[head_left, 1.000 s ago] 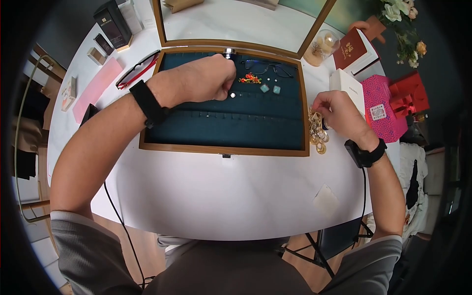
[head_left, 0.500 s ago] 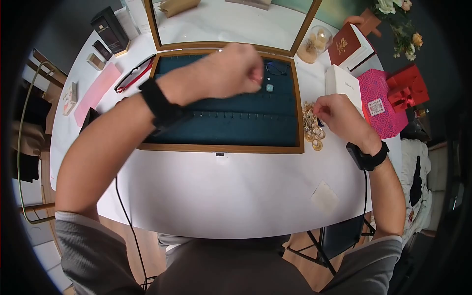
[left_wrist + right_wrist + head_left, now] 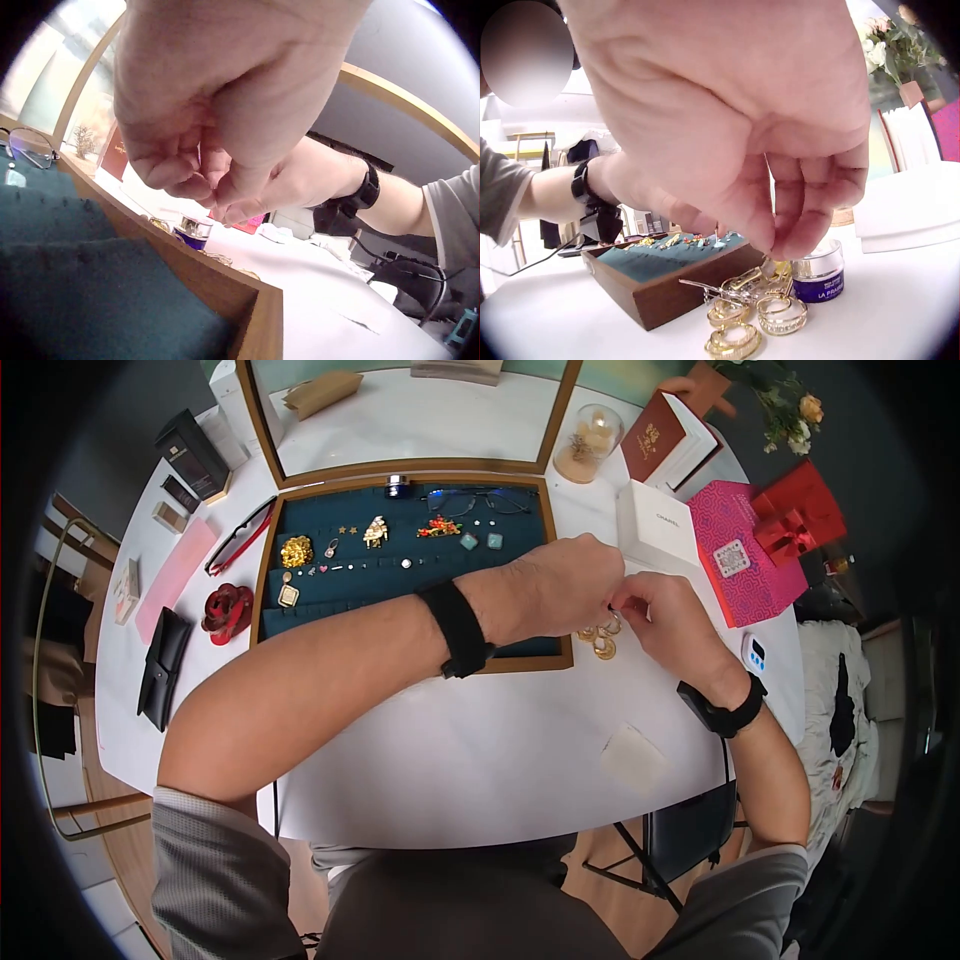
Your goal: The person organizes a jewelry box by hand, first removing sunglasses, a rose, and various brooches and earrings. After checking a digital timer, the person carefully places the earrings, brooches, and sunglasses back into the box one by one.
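Beyond the right edge of a wooden jewellery box point(image 3: 350, 610) lined in dark green, my two hands meet at the fingertips. Thumb and fingers of my left hand point(image 3: 575, 585) pinch together against those of my right hand point(image 3: 675, 625), which are pinched too. A tiny dark piece point(image 3: 612, 607) shows where they meet; its kind is too small to make out. Below them on the table lies a pile of gold jewellery point(image 3: 735, 337), with hoop earrings point(image 3: 782, 313) at its front. Beside the pile stands a blue cream jar point(image 3: 819, 281) with a silver lid.
Inside the box are a gold flower point(image 3: 297, 551), a figure brooch point(image 3: 376, 532), glasses point(image 3: 480, 502), a ring point(image 3: 397, 486) and small studs. The glass lid point(image 3: 400, 467) stands raised behind. Right of it are a white box point(image 3: 655, 525) and a pink bag point(image 3: 745, 550). A black case point(image 3: 165, 668) lies left.
My left hand has gone from over the middle of the box rightward to my right hand. The right hand stays by the gold pile. The head view has shifted.
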`<state>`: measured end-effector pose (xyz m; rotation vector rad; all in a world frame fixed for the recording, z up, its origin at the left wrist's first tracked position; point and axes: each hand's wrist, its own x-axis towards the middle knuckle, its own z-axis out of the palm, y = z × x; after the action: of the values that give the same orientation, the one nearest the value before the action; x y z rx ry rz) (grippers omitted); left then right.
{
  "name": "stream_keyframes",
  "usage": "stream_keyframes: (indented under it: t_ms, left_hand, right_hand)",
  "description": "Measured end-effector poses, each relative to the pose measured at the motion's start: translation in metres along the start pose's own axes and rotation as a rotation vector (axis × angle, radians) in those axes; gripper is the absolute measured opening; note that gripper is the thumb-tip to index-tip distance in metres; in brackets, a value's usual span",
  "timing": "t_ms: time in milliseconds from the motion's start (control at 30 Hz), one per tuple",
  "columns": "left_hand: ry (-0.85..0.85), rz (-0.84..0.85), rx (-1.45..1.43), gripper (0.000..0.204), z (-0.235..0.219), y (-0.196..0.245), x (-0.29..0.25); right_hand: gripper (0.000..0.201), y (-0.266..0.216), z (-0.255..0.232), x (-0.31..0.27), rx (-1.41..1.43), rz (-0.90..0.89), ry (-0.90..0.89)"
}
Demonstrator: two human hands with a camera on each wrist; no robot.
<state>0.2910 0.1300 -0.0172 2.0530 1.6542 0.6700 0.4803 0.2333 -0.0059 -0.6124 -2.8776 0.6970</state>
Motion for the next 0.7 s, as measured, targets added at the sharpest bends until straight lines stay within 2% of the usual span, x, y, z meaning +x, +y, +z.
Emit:
stream_keyframes:
  t_ms: [167, 233, 300, 400, 600, 700]
  left_hand:
    - [-0.037, -0.056, 0.029, 0.009, 0.0, 0.004, 0.004]
    - [-0.056, -0.076, 0.055, 0.009, 0.002, 0.004, 0.006]
    - [0.069, -0.066, 0.135, 0.009, 0.006, 0.0, 0.006]
    - [0.026, -0.118, 0.14, 0.01, 0.003, -0.003, 0.012]
    - [0.015, -0.044, 0.147, 0.01, 0.008, -0.015, 0.022]
    - [0.008, -0.062, 0.087, 0.011, 0.006, -0.015, 0.021]
  right_hand:
    - [0.011, 0.006, 0.005, 0.003, 0.003, 0.003, 0.027]
    - [0.012, 0.008, 0.006, 0.004, -0.078, -0.007, 0.052]
    - [0.012, 0.01, 0.005, 0.005, -0.055, -0.004, 0.07]
    - [0.013, 0.015, 0.004, 0.003, -0.025, 0.008, 0.093]
    - [0.014, 0.02, 0.007, -0.002, -0.013, -0.014, 0.083]
    - [0.013, 0.021, 0.005, -0.005, -0.013, -0.009, 0.093]
